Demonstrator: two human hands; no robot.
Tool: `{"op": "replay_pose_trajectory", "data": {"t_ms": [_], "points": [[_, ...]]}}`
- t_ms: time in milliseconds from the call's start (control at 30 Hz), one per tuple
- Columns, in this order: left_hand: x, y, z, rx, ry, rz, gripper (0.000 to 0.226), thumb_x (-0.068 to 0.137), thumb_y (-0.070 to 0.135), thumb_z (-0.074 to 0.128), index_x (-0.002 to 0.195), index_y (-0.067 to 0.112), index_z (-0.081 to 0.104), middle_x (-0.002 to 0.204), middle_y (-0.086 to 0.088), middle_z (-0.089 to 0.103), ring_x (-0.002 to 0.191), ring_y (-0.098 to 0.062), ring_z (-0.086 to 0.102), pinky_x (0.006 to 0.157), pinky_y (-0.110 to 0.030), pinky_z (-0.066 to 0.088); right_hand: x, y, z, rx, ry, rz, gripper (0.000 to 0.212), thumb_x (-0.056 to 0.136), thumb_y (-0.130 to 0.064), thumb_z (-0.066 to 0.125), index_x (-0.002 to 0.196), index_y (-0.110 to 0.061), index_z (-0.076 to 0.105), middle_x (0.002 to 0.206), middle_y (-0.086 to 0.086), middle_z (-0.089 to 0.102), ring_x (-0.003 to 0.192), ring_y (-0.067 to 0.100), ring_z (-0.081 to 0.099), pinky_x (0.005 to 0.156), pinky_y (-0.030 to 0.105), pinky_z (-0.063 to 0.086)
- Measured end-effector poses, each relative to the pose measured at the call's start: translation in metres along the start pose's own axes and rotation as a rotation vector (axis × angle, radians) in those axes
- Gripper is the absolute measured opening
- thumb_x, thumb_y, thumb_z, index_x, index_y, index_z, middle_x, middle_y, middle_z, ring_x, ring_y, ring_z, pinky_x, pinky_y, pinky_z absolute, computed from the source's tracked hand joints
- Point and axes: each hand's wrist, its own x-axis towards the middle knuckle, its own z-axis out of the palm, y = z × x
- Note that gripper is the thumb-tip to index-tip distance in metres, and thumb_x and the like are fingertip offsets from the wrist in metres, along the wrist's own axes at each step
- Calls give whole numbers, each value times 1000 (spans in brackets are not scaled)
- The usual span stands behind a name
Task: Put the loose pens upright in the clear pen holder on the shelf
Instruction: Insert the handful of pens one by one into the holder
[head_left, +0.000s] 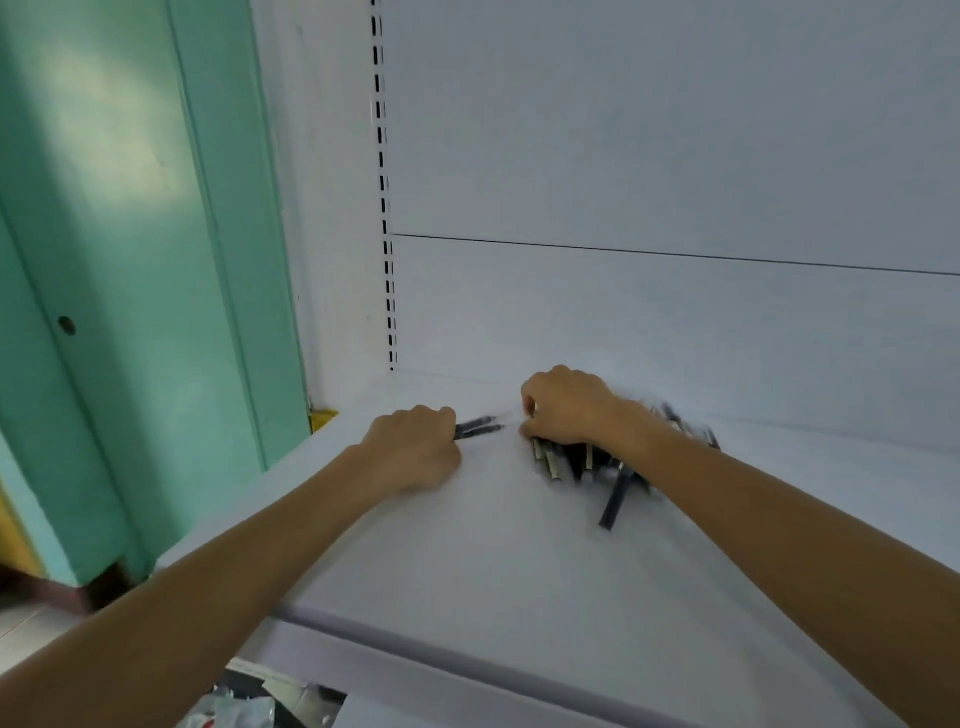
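White shelving filled most of the view: a pale back panel (623, 156) with a slotted upright (384, 208) at its left edge, and a teal door (130, 260) beyond that. Both forearms reached across the shelf (493, 561) toward its back corner.

The left hand (415, 447) was closed in a fist around what looked like two dark pens (480, 427), whose ends stuck out to the right, lying low and nearly flat over the shelf, not upright. The right hand (569, 410) sat just beside those ends, fingers curled down onto a pile of pens (550, 462). Whether those fingers were clamped on a pen, on a rim, or on nothing could not be told, since the hand covered the spot and the area was blurred. More pen ends (691, 426) fanned out behind the right wrist, and a single dark pen (615, 501) lay loose on the shelf on the near side of the pile.

The clear pen holder could not be made out with any certainty; it may have been under the right hand among the pile, but the blur hid it. No pen plainly stood upright. By my reading the task was at an early, gathering stage: a few pens were collected in the left hand, most lay in a heap, and all of the standing-up remained to be done.
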Motion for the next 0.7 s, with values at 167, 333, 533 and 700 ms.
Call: {"op": "replay_pose_trajectory", "data": {"t_ms": [167, 333, 533, 700], "points": [[2, -12, 9, -202, 76, 38, 25, 97, 37, 34, 90, 14, 40, 81, -1, 46, 77, -23, 47, 67, -32, 35, -6, -2, -3, 348, 111, 139, 23, 86, -14, 55, 109, -15, 54, 96, 5, 55, 77, 19, 52, 65, 30, 46], [-5, -19, 9, -552, 313, 186, 19, 99, 32, 35, 90, 16, 39, 62, -2, 47, 61, -27, 46, 55, -32, 33, -31, 5, -24, 767, 436, 210, 36, 88, -8, 53, 122, -20, 49, 89, 18, 67, 63, 23, 58, 54, 21, 50], [-21, 27, -7, -596, 384, 355, 24, 100, 28, 34, 81, 14, 39, 66, 0, 47, 57, -17, 43, 54, -32, 33, -83, 30, -45, 881, 637, 286, 49, 90, -1, 51, 133, -24, 45, 87, 18, 66, 70, 21, 70, 63, 32, 60], [-35, 113, -9, -717, 276, 534, 29, 98, 28, 40, 72, 17, 36, 62, 3, 43, 54, -12, 40, 49, -21, 28, -166, 77, -53, 889, 839, 432, 43, 89, -1, 52, 126, -21, 47, 91, 20, 64, 70, 20, 69, 54, 21, 57]]}}
